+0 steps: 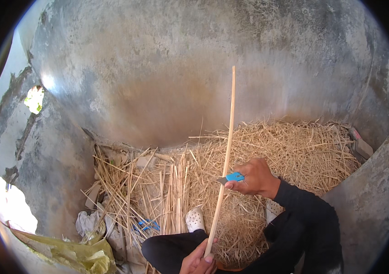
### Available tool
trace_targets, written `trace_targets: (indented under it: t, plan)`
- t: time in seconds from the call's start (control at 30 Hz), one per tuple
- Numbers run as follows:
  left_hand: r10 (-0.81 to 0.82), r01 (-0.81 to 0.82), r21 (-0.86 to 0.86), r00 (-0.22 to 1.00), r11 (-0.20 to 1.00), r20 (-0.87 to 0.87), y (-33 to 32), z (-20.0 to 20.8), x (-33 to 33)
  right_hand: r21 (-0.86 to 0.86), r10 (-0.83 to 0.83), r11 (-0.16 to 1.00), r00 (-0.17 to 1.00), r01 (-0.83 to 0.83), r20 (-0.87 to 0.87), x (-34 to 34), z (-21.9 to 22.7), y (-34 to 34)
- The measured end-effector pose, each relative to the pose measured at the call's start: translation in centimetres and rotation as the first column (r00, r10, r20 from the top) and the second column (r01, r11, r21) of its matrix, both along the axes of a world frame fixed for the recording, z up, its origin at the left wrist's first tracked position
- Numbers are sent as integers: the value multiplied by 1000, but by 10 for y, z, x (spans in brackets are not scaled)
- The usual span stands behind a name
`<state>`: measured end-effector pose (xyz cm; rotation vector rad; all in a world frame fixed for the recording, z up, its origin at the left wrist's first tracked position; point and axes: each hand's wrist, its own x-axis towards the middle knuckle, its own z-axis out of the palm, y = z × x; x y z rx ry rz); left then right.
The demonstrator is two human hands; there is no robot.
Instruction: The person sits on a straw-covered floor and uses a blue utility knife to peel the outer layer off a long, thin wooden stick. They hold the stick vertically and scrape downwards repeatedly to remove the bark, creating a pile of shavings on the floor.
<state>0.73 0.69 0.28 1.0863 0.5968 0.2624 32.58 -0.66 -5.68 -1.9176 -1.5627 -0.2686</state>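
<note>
A long, pale strip of wood or bamboo (229, 137) stands slanted in front of me, its far tip up against the view of the wall. My left hand (199, 260) grips its near end at the lower edge of the picture. In my right hand (254, 177) is a knife with a blue handle (235, 176). The dark blade (222, 181) lies across the strip, touching it a little below its middle. My right thumb is beside the strip, near the blade.
Curly shavings (290, 155) heap up along the grey wall (171, 68). Long loose strips (174, 196) lie to the left, beside white cloth (87, 223) and a yellowish sheet (66, 251). A white perforated clog (195, 220) shows below. Holes (12, 205) pierce the left wall.
</note>
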Motion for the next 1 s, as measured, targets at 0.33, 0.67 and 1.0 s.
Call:
trace_targets:
  t: [0.33,0.67,1.0]
  plan:
    - [50,-57,-125,997,990,-60,0,-13,1,44,-10,999,999,12,-45,-8,-5,-6]
    - [-46,50,-214,999,975,26,-10,-13,-10,-12,-241,970,959,242,-147,67,-23,-9]
    - [-174,182,-55,977,982,121,-17,-26,-29,-66,-478,875,835,480,-271,126,-24,-23]
